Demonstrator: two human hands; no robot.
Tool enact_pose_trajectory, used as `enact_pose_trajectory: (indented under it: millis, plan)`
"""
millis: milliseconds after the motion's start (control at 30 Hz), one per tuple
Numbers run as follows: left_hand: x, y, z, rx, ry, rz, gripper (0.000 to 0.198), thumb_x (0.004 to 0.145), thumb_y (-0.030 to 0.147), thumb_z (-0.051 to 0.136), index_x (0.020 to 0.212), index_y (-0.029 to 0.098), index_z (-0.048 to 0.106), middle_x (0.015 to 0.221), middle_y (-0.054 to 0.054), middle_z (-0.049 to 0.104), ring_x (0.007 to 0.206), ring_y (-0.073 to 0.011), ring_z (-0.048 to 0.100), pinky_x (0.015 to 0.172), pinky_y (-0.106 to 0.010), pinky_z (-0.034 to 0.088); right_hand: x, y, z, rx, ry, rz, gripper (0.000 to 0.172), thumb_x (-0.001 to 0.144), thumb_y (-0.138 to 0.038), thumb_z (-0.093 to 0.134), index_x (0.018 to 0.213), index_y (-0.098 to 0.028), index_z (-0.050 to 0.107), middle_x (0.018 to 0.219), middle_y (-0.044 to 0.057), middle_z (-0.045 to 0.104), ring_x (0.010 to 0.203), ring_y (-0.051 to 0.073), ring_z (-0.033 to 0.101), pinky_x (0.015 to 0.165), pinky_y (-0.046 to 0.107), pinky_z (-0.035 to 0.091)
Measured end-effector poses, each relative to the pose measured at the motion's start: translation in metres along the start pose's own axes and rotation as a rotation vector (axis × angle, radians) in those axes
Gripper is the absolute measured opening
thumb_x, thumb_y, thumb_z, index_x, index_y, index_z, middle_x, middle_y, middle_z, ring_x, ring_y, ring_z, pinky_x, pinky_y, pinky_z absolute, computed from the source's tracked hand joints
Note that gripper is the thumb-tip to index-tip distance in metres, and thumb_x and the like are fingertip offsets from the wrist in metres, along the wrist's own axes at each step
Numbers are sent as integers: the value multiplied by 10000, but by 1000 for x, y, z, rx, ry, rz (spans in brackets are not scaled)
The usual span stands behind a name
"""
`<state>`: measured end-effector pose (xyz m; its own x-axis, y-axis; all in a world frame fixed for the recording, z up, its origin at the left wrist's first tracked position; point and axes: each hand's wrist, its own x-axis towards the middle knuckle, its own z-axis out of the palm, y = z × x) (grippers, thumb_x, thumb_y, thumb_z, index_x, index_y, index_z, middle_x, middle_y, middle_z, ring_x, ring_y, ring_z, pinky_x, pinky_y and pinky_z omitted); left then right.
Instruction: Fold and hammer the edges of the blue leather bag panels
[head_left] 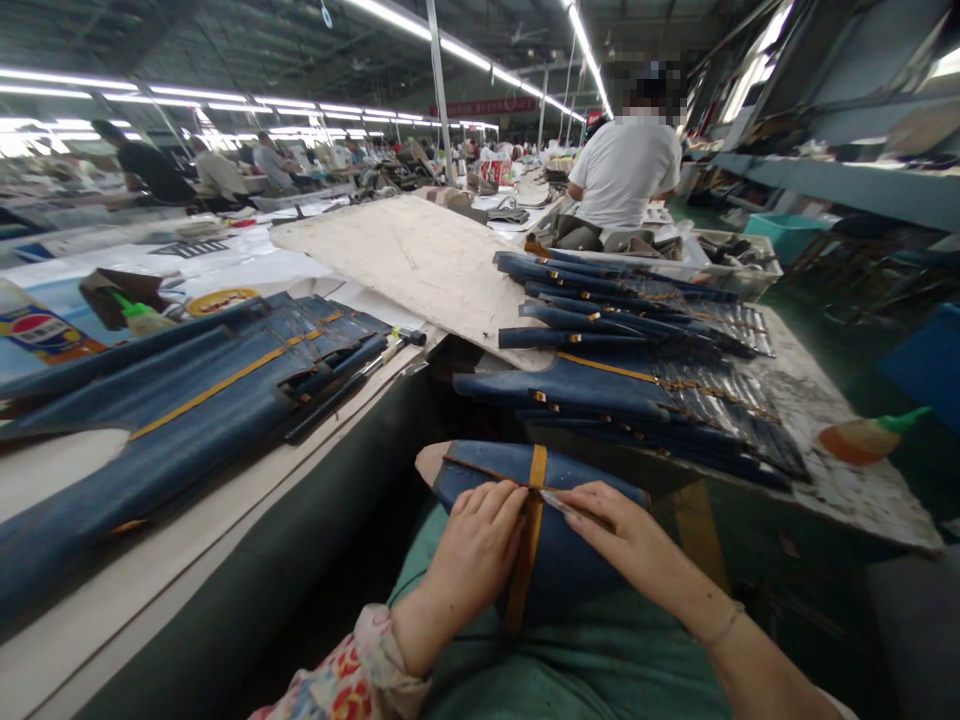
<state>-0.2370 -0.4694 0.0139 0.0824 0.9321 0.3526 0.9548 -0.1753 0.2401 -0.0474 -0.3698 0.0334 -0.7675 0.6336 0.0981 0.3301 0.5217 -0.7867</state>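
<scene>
A blue piece [495,458] with a yellow-orange strip [538,465] down its middle lies across my lap. My left hand [480,540] rests on it, fingers together and pressed on the piece beside the strip. My right hand [611,525] holds a slim, pale-tipped tool [559,502], its tip touching the piece near the strip and my left fingertips. What part of the piece my left fingers grip underneath is hidden.
Blue pieces [217,375] lie on the left table [247,520]. More are stacked on the right table [810,385], near an orange bottle with a green nozzle [862,440]. A pale board [405,250] lies ahead. A person in white [626,170] sits beyond.
</scene>
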Motion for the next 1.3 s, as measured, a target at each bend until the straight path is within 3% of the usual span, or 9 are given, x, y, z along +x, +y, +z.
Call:
enact_pose_trajectory:
  millis: [100, 200, 367, 600, 867, 1000, 1133, 1300]
  plan:
    - [14, 6, -5, -29, -74, -107, 210, 905, 185, 395, 1048, 180, 549, 1035, -46, 575, 961, -196, 511, 834, -373, 436, 6, -1, -4, 30, -33, -2, 266, 919, -242, 471, 1140, -220, 618, 1048, 49, 599, 1009, 175, 551, 928, 313, 441]
    - [22, 7, -8, -8, -139, -114, 186, 903, 179, 396, 995, 192, 557, 972, -33, 559, 912, -186, 503, 796, -358, 439, 8, -7, -6, -55, -58, -12, 260, 923, -232, 463, 1131, -224, 619, 1016, 43, 599, 977, 172, 554, 914, 321, 445]
    - [20, 2, -9, -18, -161, 4, 199, 910, 174, 392, 1027, 208, 549, 1044, -19, 560, 943, -175, 485, 783, -330, 418, 2, -15, 1, -303, -39, -54, 271, 928, -198, 443, 1152, -225, 592, 1047, 50, 575, 961, 188, 545, 884, 355, 463]
    - [15, -6, -5, 73, -155, 158, 292, 868, 131, 439, 1154, 168, 486, 1230, -37, 518, 1029, -181, 462, 821, -332, 394, 0, -11, 15, -407, 91, -103, 294, 926, -188, 397, 1153, -186, 584, 1069, 76, 579, 978, 197, 543, 877, 359, 488]
    - [20, -6, -8, 30, -216, 135, 249, 850, 151, 445, 1088, 170, 513, 1238, -56, 523, 1030, -196, 473, 807, -340, 404, 11, -15, 18, -586, 110, -129, 326, 889, -129, 365, 1126, -164, 586, 1035, 90, 590, 896, 209, 562, 780, 357, 538]
    - [19, -6, -9, 12, -207, 127, 301, 856, 171, 465, 1156, 172, 487, 1266, -52, 513, 1048, -198, 470, 827, -342, 405, 16, -13, 20, -662, 102, -123, 332, 855, -82, 413, 1133, -145, 583, 1035, 94, 588, 911, 228, 547, 791, 394, 537]
    - [14, -6, -12, 29, -172, 110, 362, 864, 169, 471, 1225, 194, 459, 1261, -45, 525, 1040, -184, 485, 827, -336, 410, 18, -8, 17, -624, 113, -157, 317, 861, -82, 453, 1137, -162, 584, 1071, 82, 586, 954, 214, 536, 838, 380, 517]
    - [10, -7, -17, 101, -147, 25, 293, 881, 168, 434, 1157, 183, 529, 1219, -57, 561, 984, -193, 511, 788, -349, 414, 18, -11, 7, -560, 97, -261, 304, 862, -88, 468, 1122, -167, 605, 1104, 69, 600, 988, 196, 528, 889, 365, 490]
